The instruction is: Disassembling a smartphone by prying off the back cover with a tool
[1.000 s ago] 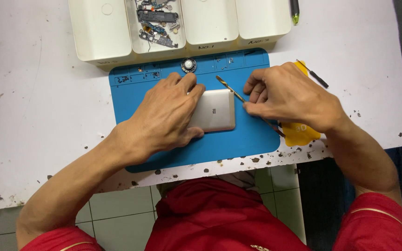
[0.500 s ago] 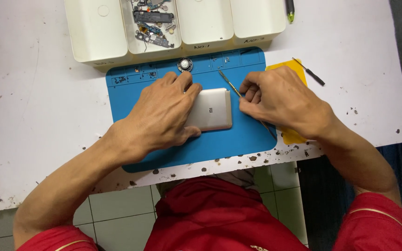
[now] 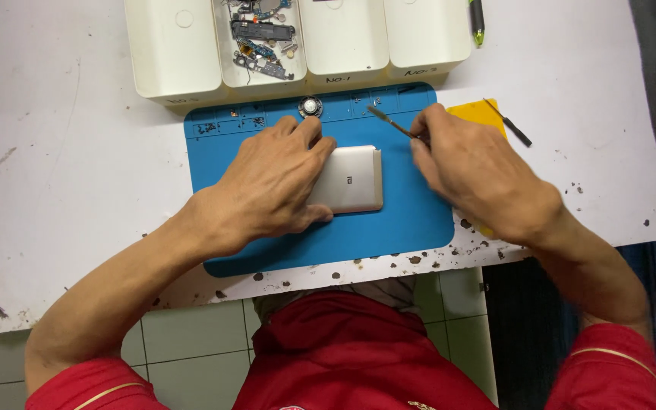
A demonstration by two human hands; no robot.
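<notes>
Centre of the frame: a silver phone (image 3: 351,179) lies back-up on a blue work mat (image 3: 411,220), its long axis running left to right. We judge it light and rigid, a thin slab with a smooth metal shell that is likely slippery under dry fingers; the hidden glass face makes it fragile against bending or prying force. We take hold of it best by pressing flat on the back or pinching the 2 long edges, away from the corners.

The left hand (image 3: 271,186) lies spread, palm down, over the left part of the phone, fingers nearly flat, pinning it to the mat. The right hand (image 3: 472,171), right of centre, is closed in a pinch on a thin metal tool (image 3: 390,122), whose tip points to the upper left and hovers above the mat, just off the phone's upper right corner.

The shell looks matte, pale silver, with rounded corners and a small emblem at mid-back. At the upper edge we see a white 4-compartment tray (image 3: 176,57); 1 compartment holds small circuit parts (image 3: 261,38). A yellow card (image 3: 480,114) lies partly under the right hand
</notes>
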